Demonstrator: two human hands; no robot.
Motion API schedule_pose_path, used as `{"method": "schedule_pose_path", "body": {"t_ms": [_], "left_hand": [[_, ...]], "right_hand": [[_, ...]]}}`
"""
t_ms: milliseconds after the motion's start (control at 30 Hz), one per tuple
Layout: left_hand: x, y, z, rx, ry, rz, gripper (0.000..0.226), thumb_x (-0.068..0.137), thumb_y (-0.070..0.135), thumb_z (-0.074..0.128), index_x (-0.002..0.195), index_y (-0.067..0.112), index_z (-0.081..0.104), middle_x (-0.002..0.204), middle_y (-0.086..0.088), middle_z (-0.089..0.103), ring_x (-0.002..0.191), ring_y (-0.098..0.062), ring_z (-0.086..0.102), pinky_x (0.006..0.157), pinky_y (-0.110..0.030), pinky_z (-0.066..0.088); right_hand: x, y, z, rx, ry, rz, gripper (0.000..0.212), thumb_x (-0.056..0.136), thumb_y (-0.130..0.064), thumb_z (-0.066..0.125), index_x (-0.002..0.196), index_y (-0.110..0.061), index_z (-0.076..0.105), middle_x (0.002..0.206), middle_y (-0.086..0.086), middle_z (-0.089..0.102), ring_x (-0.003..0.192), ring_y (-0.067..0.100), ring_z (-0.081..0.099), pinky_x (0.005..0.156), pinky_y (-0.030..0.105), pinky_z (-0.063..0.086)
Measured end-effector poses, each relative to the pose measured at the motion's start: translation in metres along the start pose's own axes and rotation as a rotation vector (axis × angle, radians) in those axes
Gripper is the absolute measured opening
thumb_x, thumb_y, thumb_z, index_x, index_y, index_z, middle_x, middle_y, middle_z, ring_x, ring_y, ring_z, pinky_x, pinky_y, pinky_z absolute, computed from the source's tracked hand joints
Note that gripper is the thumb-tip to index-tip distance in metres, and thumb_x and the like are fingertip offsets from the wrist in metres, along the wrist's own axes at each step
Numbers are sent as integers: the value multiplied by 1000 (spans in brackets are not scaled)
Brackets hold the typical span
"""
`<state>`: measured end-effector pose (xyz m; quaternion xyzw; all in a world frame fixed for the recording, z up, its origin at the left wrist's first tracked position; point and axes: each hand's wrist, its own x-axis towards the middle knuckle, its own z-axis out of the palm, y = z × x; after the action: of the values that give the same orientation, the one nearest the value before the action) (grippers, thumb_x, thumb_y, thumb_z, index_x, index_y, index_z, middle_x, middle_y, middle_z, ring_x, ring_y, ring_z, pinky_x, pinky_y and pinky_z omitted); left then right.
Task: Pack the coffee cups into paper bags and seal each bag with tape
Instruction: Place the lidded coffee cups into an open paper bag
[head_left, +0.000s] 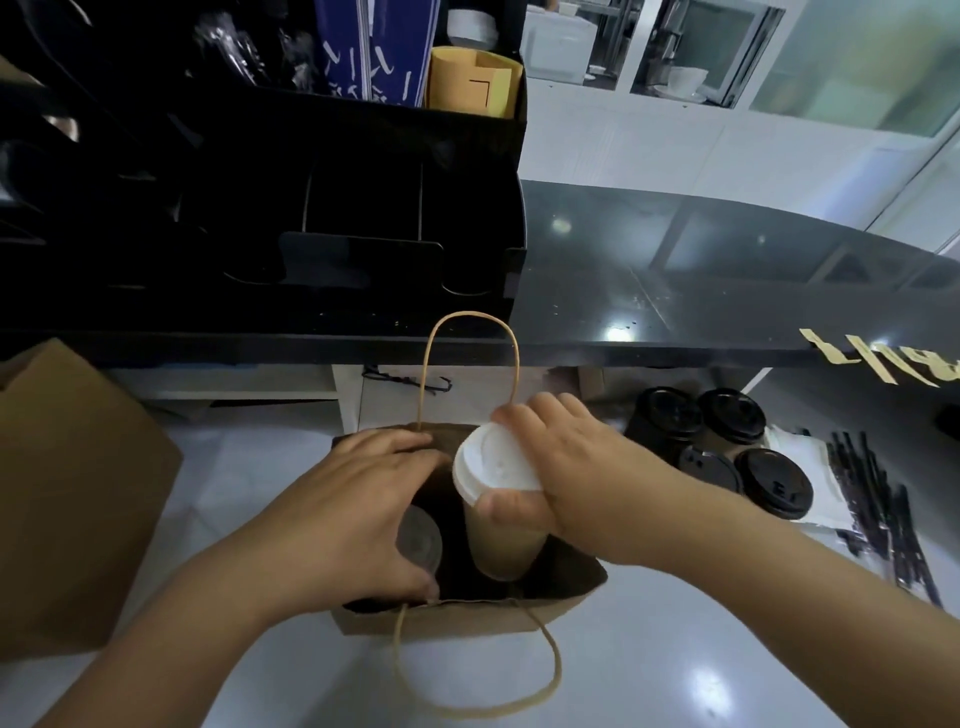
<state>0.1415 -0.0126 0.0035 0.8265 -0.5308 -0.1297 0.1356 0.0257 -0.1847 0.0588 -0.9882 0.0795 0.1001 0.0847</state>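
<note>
**Lowering a white-lidded cup into the open bag**

One brown paper bag (467, 616) stands open on the white counter (675, 649), with one clear-lidded cup (418, 538) inside. The right hand (561, 467) grips a second cup (498, 519) by its lid, half inside the bag. The left hand (358, 499), fingers spread, holds the bag's mouth wide. Four black-lidded cups (722, 452) wait to the right, well apart.
</note>
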Motion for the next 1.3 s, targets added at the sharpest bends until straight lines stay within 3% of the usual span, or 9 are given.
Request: {"method": "schedule_pose_path", "body": {"t_ms": [100, 200, 433, 633, 833, 1000, 1167, 1300], "left_hand": [[-5, -2, -1, -2, 7, -1, 102, 57, 67, 71, 142, 45, 20, 148, 24, 13, 136, -1, 7, 108, -19, 18], [-7, -5, -2, -26, 25, -4, 100, 57, 65, 71, 141, 46, 22, 146, 25, 17, 134, 0, 9, 104, -16, 18], [-5, -1, -1, -41, 0, -21, 109, 57, 66, 73, 144, 44, 12, 149, 24, 8, 137, -2, 4, 110, -20, 16], [-5, -1, 0, -40, 3, -11, 107, 55, 68, 72, 142, 46, 14, 149, 23, 10, 137, -2, 4, 112, -22, 16], [-5, -1, 1, -31, -1, -14, 108, 56, 69, 71, 143, 46, 12, 149, 23, 8, 138, -3, 2, 113, -23, 16], [-7, -2, 1, -45, -8, -8, 107, 58, 67, 70, 145, 45, 11, 150, 23, 6, 138, -2, 1, 112, -22, 15], [-5, -2, 1, -32, -24, -3, 106, 60, 67, 70, 144, 46, 9, 151, 23, 4, 138, -2, 0, 111, -21, 13], [-5, -3, 1, -33, -22, 0, 105, 61, 66, 70, 144, 46, 10, 151, 23, 5, 138, -2, 1, 112, -22, 13]], "right_hand": [[-3, -10, 1, -19, 40, -25, 77, 78, -64, 58, 139, -32, 22, 125, -7, 32, 111, 12, 28, 92, 26, 37], [-10, -18, -5, -28, 120, -77, 78, 73, -58, 65, 135, -34, 24, 119, -9, 31, 107, 12, 28, 87, 24, 41], [6, -20, -2, -83, -147, 0, 74, 73, -50, 72, 132, -25, 36, 116, -5, 40, 104, 15, 41, 84, 27, 46], [24, -29, -4, -118, -213, 18, 73, 72, -54, 74, 130, -21, 44, 116, -1, 48, 97, 20, 53, 81, 32, 52], [36, -34, 1, -172, -322, 29, 67, 77, -51, 71, 129, -16, 48, 119, 4, 54, 97, 20, 54, 79, 30, 49], [37, -33, 15, -219, -477, 67, 69, 83, -42, 69, 137, -9, 41, 132, 12, 45, 107, 26, 54, 91, 36, 51], [38, -30, 26, -186, -499, 124, 86, 82, -42, 70, 145, -5, 25, 142, 16, 35, 116, 32, 52, 94, 40, 50], [40, -30, 30, -173, -496, 148, 88, 83, -45, 68, 146, -4, 23, 143, 17, 35, 119, 33, 50, 96, 43, 48]]}}
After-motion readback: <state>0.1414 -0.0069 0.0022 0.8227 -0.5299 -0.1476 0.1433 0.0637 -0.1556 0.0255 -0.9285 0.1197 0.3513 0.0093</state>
